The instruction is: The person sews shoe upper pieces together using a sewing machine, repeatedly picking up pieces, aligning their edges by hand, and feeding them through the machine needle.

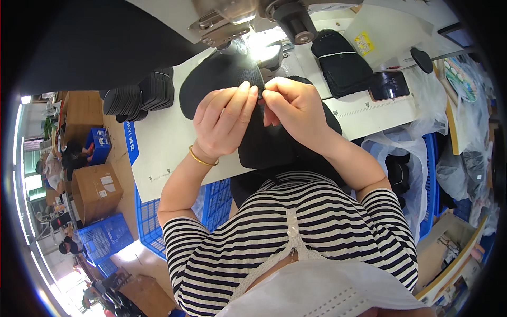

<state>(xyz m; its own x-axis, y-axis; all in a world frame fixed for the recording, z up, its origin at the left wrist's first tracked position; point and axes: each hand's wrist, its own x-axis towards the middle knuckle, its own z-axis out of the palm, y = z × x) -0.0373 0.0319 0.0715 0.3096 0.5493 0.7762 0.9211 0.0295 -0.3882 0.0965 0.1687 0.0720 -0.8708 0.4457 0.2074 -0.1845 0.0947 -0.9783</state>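
Note:
My left hand [224,119], a gold bangle at its wrist, has its fingertips pinched together at the edge of a black fabric piece [203,82]. That rounded piece lies flat on the white table, partly under the lit needle area of a sewing machine [232,26]. Right beside it, my right hand [296,108] pinches at the same edge, thumb against the curled forefinger. The fingertips of both hands nearly meet; what exactly sits between them is too small to make out. Below the hands, more black fabric [266,145] hangs over the table's front edge toward my lap.
A banded stack of black pieces [343,66] lies at the back right, near a phone [389,86]. More black stacks [140,96] stand at the left edge. Blue baskets [217,201] are below the table; a plastic bag [417,153] hangs at the right.

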